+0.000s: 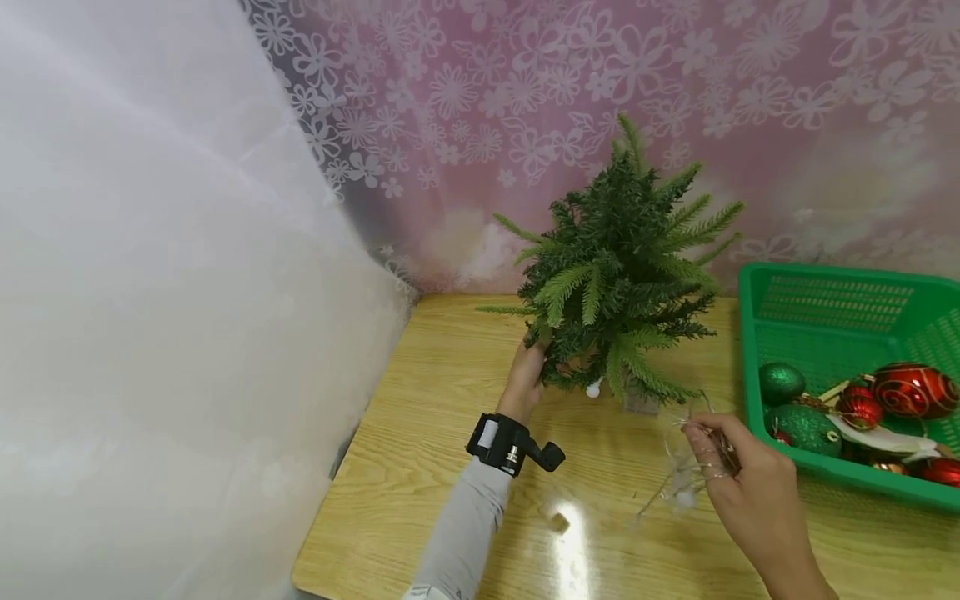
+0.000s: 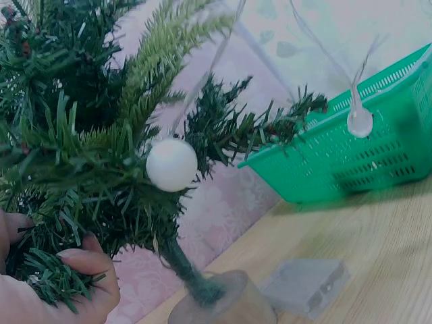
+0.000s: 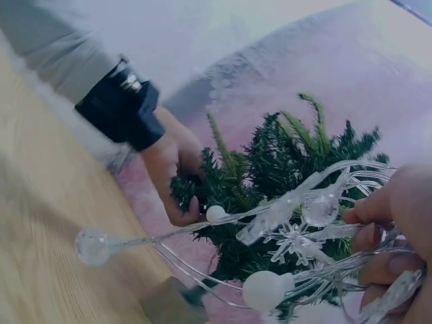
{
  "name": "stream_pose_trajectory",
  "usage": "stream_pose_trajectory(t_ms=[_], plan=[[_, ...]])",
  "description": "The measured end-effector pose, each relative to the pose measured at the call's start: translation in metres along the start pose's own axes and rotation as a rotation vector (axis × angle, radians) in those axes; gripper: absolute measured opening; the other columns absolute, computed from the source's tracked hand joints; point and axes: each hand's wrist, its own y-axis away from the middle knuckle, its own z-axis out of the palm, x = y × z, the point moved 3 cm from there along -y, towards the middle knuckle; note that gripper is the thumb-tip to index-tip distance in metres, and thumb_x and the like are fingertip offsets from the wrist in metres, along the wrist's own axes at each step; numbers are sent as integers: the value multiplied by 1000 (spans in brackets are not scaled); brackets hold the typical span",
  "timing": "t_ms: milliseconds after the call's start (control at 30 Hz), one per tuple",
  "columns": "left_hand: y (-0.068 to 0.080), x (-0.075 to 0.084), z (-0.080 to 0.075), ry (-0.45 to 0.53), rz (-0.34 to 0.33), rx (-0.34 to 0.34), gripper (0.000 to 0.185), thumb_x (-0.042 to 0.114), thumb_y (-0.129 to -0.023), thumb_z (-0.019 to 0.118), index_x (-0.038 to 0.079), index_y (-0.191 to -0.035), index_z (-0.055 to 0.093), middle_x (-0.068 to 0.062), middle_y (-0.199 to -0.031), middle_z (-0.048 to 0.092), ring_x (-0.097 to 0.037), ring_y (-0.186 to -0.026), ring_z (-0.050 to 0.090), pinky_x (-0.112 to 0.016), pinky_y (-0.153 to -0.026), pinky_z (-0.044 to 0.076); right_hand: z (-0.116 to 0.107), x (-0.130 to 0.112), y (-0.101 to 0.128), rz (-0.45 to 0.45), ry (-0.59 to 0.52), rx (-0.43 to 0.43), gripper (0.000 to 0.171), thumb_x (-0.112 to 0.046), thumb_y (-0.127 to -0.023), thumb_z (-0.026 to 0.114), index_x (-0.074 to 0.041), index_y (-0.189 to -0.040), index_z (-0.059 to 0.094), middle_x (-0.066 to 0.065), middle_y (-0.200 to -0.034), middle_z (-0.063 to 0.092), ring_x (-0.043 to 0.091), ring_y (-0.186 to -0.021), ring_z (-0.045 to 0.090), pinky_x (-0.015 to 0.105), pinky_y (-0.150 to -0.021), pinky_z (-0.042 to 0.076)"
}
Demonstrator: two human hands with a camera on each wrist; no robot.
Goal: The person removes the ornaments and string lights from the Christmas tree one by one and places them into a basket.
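A small artificial Christmas tree (image 1: 622,258) stands on the table, its round base (image 2: 223,307) visible in the left wrist view. At its lower left side my left hand (image 1: 522,379) grips a green branch (image 2: 57,277) between curled fingers and thumb. A white ball bulb (image 2: 172,165) hangs among the twigs close by. To the right, in front of the tree, my right hand (image 1: 761,492) holds a bunch of clear-wired string lights (image 3: 324,277), with ball bulbs and a clear snowflake (image 3: 297,244) dangling from it. Foliage hides part of the left fingers in the head view.
A green basket (image 1: 750,358) on the right holds red and green ornaments (image 1: 915,390). A clear-grey box (image 2: 307,283) lies by the tree base. Behind is a pink flowered curtain (image 1: 480,108); a white sheet (image 1: 187,292) hangs left of the wooden table (image 1: 390,467).
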Motion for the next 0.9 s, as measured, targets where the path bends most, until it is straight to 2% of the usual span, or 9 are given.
stream_pose_trajectory(t_ms=[100, 200, 300, 400, 467, 600, 733, 833, 900], plan=[[4, -1, 0, -3, 5, 29, 46, 23, -105, 41, 17, -150, 33, -11, -151, 34, -29, -136, 36, -43, -108, 34, 6, 6, 6, 207, -22, -41, 18, -23, -97, 60, -8, -102, 67, 9, -89, 69, -10, -69, 52, 14, -56, 43], [8, -2, 1, 32, 8, 20, 39, 23, -105, 42, 16, -143, 43, -11, -130, 51, -21, -101, 55, -36, -84, 45, 11, 10, 15, 421, -77, -86, 30, -36, -97, 57, -7, -100, 65, 6, -88, 66, -5, -68, 51, 20, -56, 43], [12, -2, 3, 79, 15, -9, 33, 20, -105, 41, 15, -137, 47, -10, -105, 55, -16, -72, 48, -31, -63, 42, 15, 12, 22, 532, -170, -65, 31, -34, -98, 58, -3, -92, 61, 0, -76, 58, 6, -62, 47, 25, -53, 38], [16, -2, 1, 64, 14, 0, 32, 18, -105, 42, 17, -137, 47, -8, -100, 55, -17, -71, 51, -29, -60, 44, 15, 14, 26, 564, -233, -20, 31, -27, -99, 56, 0, -84, 57, -10, -72, 54, 3, -64, 46, 29, -51, 33], [17, -3, 0, 52, 11, 14, 32, 18, -105, 43, 18, -137, 47, -9, -103, 56, -18, -73, 52, -31, -63, 44, 14, 15, 26, 574, -208, -8, 32, -26, -100, 55, -1, -80, 55, -15, -70, 52, 2, -62, 45, 29, -49, 32], [20, -5, -1, 18, 17, 7, 35, 19, -105, 42, 18, -140, 45, -12, -122, 54, -19, -84, 53, -33, -68, 45, 15, 23, 29, 633, -70, -74, 40, -37, -100, 52, -5, -75, 50, -6, -61, 45, 11, -54, 39, 30, -49, 29], [22, -7, 0, -23, 23, -5, 40, 21, -105, 42, 19, -145, 41, -13, -137, 46, -20, -99, 54, -37, -77, 47, 19, 29, 32, 616, 18, -174, 42, -40, -101, 48, -8, -74, 48, 2, -57, 32, 17, -50, 33, 30, -49, 28], [23, -7, 1, -29, 33, 1, 42, 21, -105, 43, 20, -146, 39, -13, -138, 46, -22, -101, 55, -40, -82, 48, 21, 28, 33, 532, -40, -248, 41, -36, -102, 48, -7, -73, 46, 1, -58, 31, 16, -50, 33, 29, -49, 28], [24, -8, 2, -40, 45, -4, 42, 21, -105, 43, 19, -147, 38, -14, -135, 48, -21, -95, 57, -40, -82, 49, 22, 24, 35, 476, -157, -272, 40, -32, -103, 46, -4, -75, 45, 1, -60, 34, 17, -51, 35, 30, -49, 29]])
